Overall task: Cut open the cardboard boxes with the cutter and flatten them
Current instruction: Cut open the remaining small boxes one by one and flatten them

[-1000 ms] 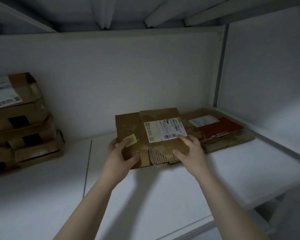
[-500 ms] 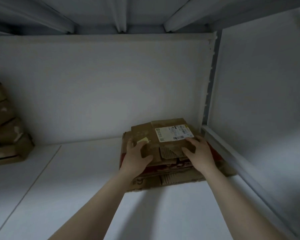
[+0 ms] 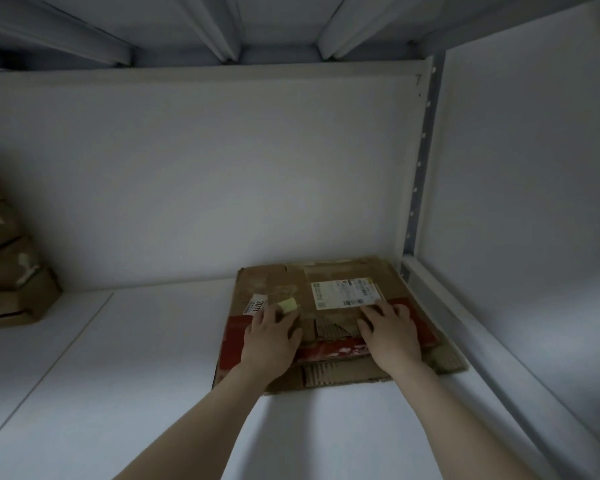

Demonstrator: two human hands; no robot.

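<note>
Head view of a white shelf board [image 3: 136, 375] under a ribbed shelf. The flattened brown corrugated cardboard box [image 3: 291, 284], bearing a white printed shipping label [image 3: 347, 293] and a small pale-yellow tape patch [image 3: 288, 304], lies at 5 o'clock from the frame centre, on top of a pile that includes a red printed cardboard sheet [image 3: 329, 351] and a larger brown corrugated sheet [image 3: 326, 375]. The pile sits in the shelf's right rear corner, just beside the perforated grey steel upright [image 3: 417, 174] at 3 o'clock. The left hand [image 3: 269, 341] rests palm down on the near left part of the top box, fingers extended and grasping nothing. The right hand [image 3: 392, 341] lies flat at the label's near right corner, fingers spread and likewise unclenched. A stack of brown cardboard boxes [image 3: 11, 271], seemingly not yet flattened, stands at 9 o'clock, well apart. No cutter is visible. Judged from its look, the flattened box is light and fairly stiff across its panels but hinges readily along its creases, and it may slide over the glossy red sheet. It is probably best taken by its two opposite side edges, or by the near edge with thumbs on top.
</note>
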